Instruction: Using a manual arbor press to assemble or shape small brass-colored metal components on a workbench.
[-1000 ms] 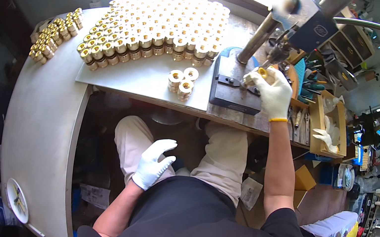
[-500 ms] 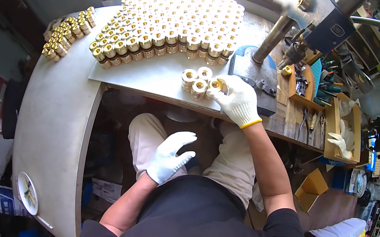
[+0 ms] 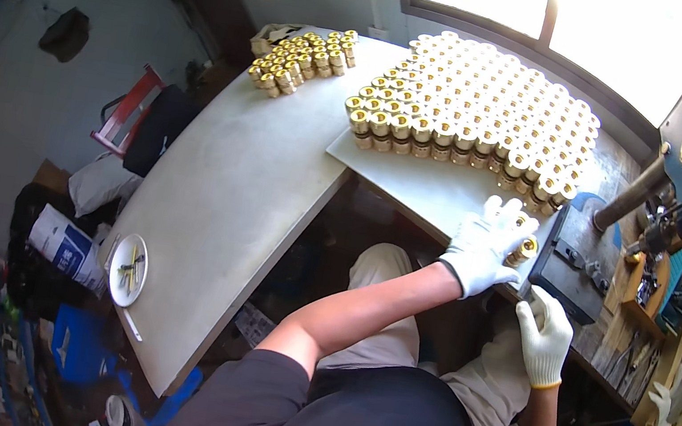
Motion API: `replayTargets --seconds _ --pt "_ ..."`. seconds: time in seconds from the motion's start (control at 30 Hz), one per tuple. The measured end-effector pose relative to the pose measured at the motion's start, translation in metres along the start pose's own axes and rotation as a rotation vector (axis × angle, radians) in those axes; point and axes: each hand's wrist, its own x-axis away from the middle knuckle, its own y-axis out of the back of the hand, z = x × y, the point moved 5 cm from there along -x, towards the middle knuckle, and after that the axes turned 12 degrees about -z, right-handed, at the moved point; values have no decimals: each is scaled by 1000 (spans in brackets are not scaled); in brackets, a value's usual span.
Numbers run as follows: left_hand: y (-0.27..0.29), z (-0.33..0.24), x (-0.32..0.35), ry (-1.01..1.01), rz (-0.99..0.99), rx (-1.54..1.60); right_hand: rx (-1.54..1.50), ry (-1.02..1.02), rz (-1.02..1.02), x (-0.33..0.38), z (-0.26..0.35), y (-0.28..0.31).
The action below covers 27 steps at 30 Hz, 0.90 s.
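Observation:
My left hand (image 3: 480,245), in a white glove, reaches over a small group of brass fittings near the table's front edge. Its fingers are stretched forward and the thumb stands apart; one brass fitting (image 3: 521,250) shows beside the palm, while others are partly hidden under the fingers. My right hand (image 3: 544,336), also gloved, hangs just off the table edge in front of the drill press base (image 3: 571,265). Its fingers are loosely bent, with nothing visible in them. Beyond, a large block of upright brass fittings (image 3: 462,134) stands in close rows on a pale board (image 3: 384,168).
A smaller cluster of brass fittings (image 3: 293,65) stands farther left. The grey table (image 3: 227,167) curves round to my left, with a white dish (image 3: 129,270) of small pieces on it. The drill press column (image 3: 632,199) rises at right, beside a wooden tray of tools (image 3: 649,287).
The view has swung left. My right hand has let go of a brass fitting and drawn back off the table. My left hand has risen from my lap to the small group of fittings.

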Motion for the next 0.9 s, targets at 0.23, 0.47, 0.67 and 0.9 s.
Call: replayTargets --seconds 0.23,0.47,0.67,0.9 --pt "-23 3 -16 -111 -176 -51 -55 -114 -39 13 -45 10" --pt "27 22 31 -129 -329 16 -109 -133 -99 6 -56 19" --pt "128 108 84 83 -260 -226 -109 -216 -106 17 -86 34" --pt "193 280 54 295 -305 -659 -52 -279 -117 13 -102 29"
